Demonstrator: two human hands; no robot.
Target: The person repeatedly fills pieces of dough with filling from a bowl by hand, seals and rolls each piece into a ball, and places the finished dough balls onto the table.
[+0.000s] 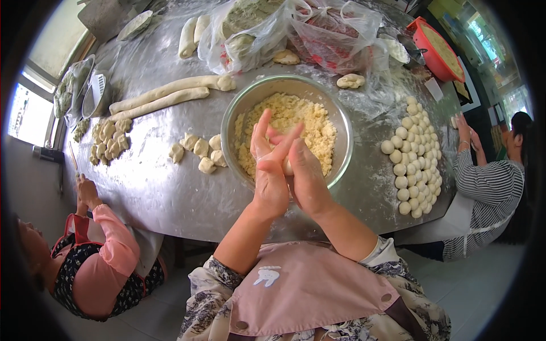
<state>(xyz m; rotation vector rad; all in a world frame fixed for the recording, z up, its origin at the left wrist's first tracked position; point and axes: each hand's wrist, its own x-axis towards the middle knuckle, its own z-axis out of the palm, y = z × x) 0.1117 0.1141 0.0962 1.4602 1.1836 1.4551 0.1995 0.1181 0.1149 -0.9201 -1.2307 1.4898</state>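
Above a steel bowl [288, 79] of yellow crumbly filling [320, 128], my two hands are cupped together. Between the palms shows a small pale dough ball [288, 167], mostly hidden by the fingers. My left hand [271, 174] lies against it from the left, its fingers spread upward. From the right, my right hand [309, 179] closes on the same ball, with the thumb pointing up. Several torn dough pieces [201, 148] lie just left of the bowl. Many round dough balls [411, 157] sit in a cluster to the right on the metal table [204, 204].
Two long dough ropes [166, 93] and a heap of dough pieces [111, 140] lie to the left. Plastic bags [332, 34] stand behind the bowl, a red basin [439, 51] at the far right. One co-worker [94, 264] works at left, another [490, 187] at right.
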